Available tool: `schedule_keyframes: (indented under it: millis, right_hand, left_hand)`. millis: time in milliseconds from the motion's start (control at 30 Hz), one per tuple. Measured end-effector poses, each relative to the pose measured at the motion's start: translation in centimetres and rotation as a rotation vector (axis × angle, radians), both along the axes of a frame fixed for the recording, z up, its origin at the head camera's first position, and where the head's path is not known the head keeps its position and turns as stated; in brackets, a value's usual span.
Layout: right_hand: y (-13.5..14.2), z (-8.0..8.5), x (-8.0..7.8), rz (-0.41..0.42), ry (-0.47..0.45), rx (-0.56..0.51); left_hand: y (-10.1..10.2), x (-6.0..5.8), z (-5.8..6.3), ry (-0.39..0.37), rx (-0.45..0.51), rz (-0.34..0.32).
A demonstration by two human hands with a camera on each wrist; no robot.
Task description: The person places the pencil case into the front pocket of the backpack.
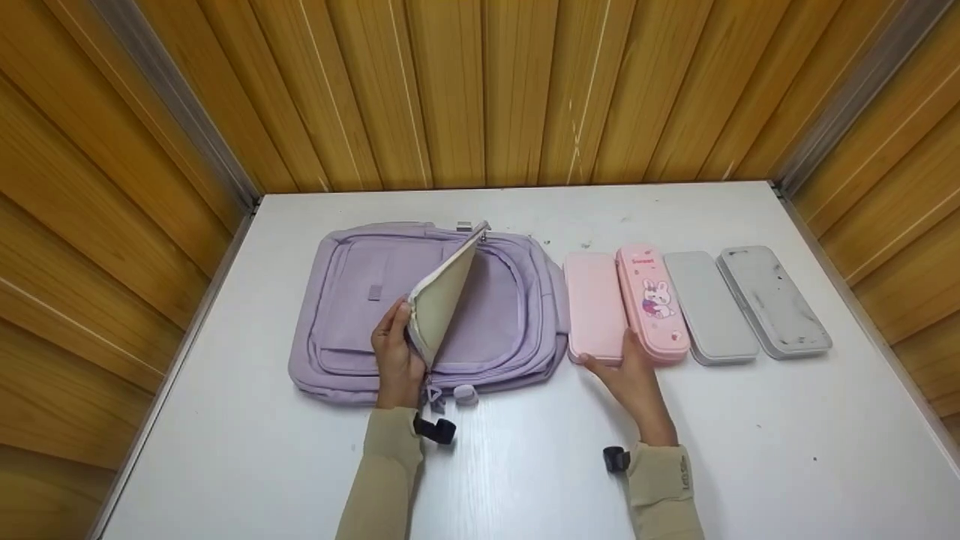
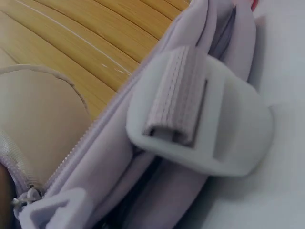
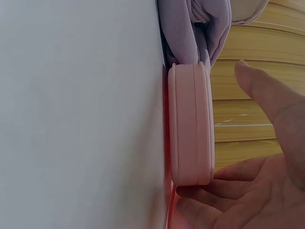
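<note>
A lilac backpack (image 1: 352,300) lies flat, its unzipped front flap (image 1: 442,300) raised to show a beige lining. My left hand (image 1: 399,352) pinches the edge of that flap, thumb on the lining side. The left wrist view shows the zip and a pale plastic strap buckle (image 2: 238,124) close up. My right hand (image 1: 630,375) is at the near end of a plain pink pencil case (image 1: 596,300). Its fingers (image 3: 228,188) reach along the case's right side, and the thumb is spread apart over the case in the right wrist view.
Right of the plain case stand a pink pencil case with a bunny print (image 1: 652,300), a light grey case (image 1: 712,307) and a scuffed grey case (image 1: 776,300), side by side. The white table (image 1: 525,480) meets wood-look panels (image 1: 517,90) at the back and sides.
</note>
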State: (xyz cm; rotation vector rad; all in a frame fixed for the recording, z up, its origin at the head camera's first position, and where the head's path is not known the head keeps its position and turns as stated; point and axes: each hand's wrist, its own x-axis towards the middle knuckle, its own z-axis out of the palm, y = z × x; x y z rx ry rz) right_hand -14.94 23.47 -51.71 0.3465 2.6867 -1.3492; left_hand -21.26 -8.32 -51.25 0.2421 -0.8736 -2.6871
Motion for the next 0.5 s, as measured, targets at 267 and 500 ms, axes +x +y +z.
schedule_keyframes:
  millis: [267, 500]
  right_hand:
    - [-0.7, -0.3, -0.4, -0.028, 0.004, 0.01]
    - [-1.2, -0.5, -0.5, -0.064, -0.006, -0.014]
  left_hand:
    - [-0.4, -0.2, -0.5, -0.039, 0.143, 0.036]
    - [-0.5, 0.2, -0.8, -0.025, 0.188, 0.037]
